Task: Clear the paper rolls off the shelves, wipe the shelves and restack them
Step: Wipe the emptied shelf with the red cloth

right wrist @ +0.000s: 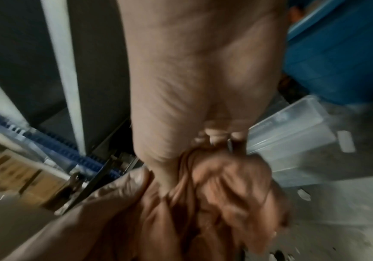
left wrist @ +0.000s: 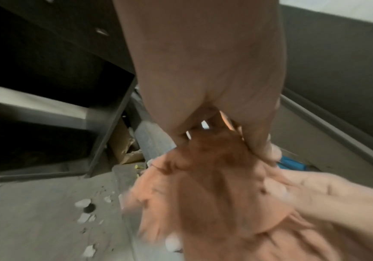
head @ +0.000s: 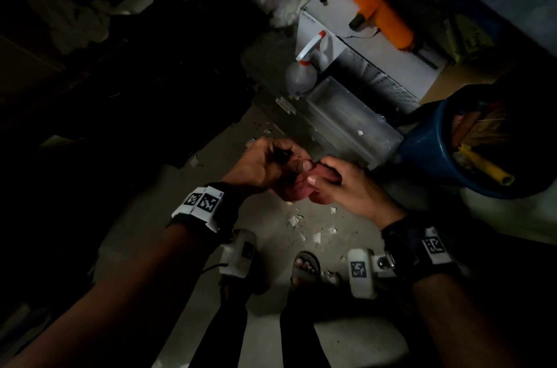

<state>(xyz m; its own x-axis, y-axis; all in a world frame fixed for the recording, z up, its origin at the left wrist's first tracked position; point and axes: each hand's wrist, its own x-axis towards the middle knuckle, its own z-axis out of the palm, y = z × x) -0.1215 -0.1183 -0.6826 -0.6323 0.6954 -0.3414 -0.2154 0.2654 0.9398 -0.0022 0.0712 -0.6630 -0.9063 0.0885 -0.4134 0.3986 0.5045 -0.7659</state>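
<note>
Bunching pink cloth [head: 304, 187] w/ both hands | left hand [head: 265, 165] & right hand [head: 346, 187] fingers curled, pinching it | prob. prepping wipe pad for shelves | spray bottle [head: 301, 72] nearby on floor

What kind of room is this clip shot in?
Probably a dim storeroom or utility space: dark metal shelving, a blue plastic bucket full of sticks and tools, a clear spray bottle beside a white box, and paper scraps on the bare concrete floor.
</note>
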